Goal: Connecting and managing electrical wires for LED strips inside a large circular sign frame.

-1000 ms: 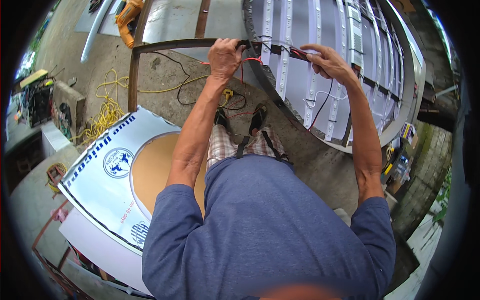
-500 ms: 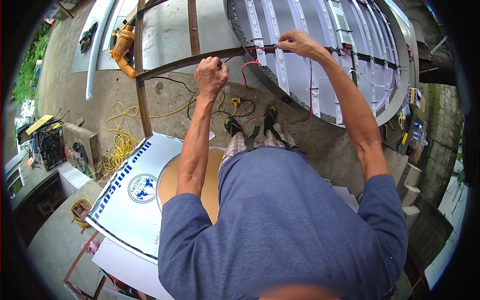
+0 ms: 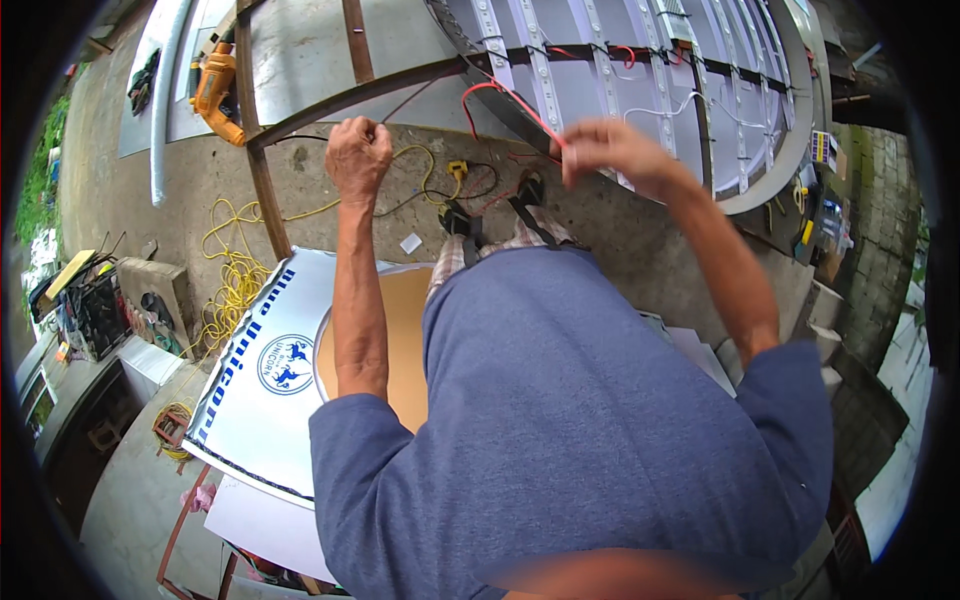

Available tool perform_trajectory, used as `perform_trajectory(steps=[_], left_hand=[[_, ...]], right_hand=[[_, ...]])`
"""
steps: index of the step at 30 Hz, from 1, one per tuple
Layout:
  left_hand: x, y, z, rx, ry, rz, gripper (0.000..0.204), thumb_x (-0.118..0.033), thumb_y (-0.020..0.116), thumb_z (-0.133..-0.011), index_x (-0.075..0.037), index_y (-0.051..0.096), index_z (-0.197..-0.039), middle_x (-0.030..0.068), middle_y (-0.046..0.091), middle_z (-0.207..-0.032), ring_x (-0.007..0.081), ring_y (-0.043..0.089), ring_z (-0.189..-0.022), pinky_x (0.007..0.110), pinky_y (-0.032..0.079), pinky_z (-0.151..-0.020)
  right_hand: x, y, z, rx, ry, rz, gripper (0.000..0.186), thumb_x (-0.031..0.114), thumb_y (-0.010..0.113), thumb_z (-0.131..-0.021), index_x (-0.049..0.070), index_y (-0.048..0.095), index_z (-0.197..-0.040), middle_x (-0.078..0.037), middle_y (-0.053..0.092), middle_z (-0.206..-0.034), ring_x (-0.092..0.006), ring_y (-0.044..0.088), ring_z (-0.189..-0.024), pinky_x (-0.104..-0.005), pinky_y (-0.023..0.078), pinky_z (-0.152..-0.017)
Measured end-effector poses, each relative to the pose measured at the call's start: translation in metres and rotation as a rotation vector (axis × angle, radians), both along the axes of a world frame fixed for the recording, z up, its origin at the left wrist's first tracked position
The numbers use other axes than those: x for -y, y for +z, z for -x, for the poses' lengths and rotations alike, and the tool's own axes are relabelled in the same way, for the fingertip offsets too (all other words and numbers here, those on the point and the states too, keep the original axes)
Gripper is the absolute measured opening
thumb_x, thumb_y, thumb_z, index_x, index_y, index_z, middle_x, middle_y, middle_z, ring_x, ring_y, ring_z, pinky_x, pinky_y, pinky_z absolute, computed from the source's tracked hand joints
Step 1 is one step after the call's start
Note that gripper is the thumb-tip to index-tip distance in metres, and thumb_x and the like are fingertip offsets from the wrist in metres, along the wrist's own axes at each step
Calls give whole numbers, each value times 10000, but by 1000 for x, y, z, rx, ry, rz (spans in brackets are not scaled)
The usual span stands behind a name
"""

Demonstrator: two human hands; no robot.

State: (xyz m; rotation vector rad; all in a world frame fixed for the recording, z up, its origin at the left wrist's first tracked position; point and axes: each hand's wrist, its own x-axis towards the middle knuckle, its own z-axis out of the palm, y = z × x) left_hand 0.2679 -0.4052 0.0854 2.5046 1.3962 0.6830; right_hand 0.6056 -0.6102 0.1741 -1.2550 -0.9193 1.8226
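My left hand (image 3: 358,160) is closed on a thin dark cable (image 3: 415,97), just in front of the brown metal frame (image 3: 340,100). From that fist the cable slants up toward the round panel. My right hand (image 3: 622,155), blurred by motion, pinches a red wire (image 3: 525,107) near the panel's front rim. The red wire runs from there back to the left rim, where a loop hangs down. Rows of LED strips (image 3: 545,85) line the pale inside of the round panel (image 3: 762,195), with black crossbars over them.
A yellow-orange power drill (image 3: 215,95) lies beyond the metal frame at left. Yellow extension cord (image 3: 235,300) is heaped on the concrete floor, with a yellow plug (image 3: 457,170) near my feet. A printed white sheet (image 3: 285,330) lies left of me; tools (image 3: 815,240) sit at right.
My right hand has come down and nearer from the crossbar, drawing the red wire out taut. My left hand has shifted left and slightly nearer with the dark cable.
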Motion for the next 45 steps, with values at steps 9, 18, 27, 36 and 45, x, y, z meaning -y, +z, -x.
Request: perform_trajectory(steps=[9,18,27,36,45], left_hand=[[-13,-16,10,133,-29,207,169,-201,682,-909,-40,662,-864,151,698,-774,348,692,-707,426,532,-652],[-18,-30,14,174,-111,154,158,-161,675,-891,-50,746,-978,170,742,-919,344,728,-836,413,567,-735],[1,-58,78,146,153,102,169,-175,622,-873,-69,751,-899,190,712,-805,389,702,-756,462,555,-686],[101,-103,238,-325,586,586,201,-158,603,-827,10,712,-809,258,704,-798,445,709,-781,509,575,-691],[101,-52,44,284,15,309,347,-164,644,-918,-20,664,-1232,207,706,-1162,372,685,-1059,426,533,-921]], right_hand=[[173,-33,37,392,60,288,274,319,629,-994,50,684,-985,-33,700,-863,-101,630,-787,-296,509,-709],[135,332,-173,1417,-73,384,142,102,659,-914,59,716,-1037,50,647,-823,-30,523,-649,-205,419,-567],[-80,290,-236,1668,247,-43,349,363,692,-961,20,743,-1007,44,559,-697,-73,427,-540,-265,328,-482],[-153,119,-153,1249,351,-275,403,393,657,-970,-4,722,-998,6,535,-666,-78,478,-584,-276,376,-512],[-170,17,-74,1075,437,-247,395,400,657,-972,47,754,-1120,-8,564,-649,-106,481,-570,-326,362,-509]])
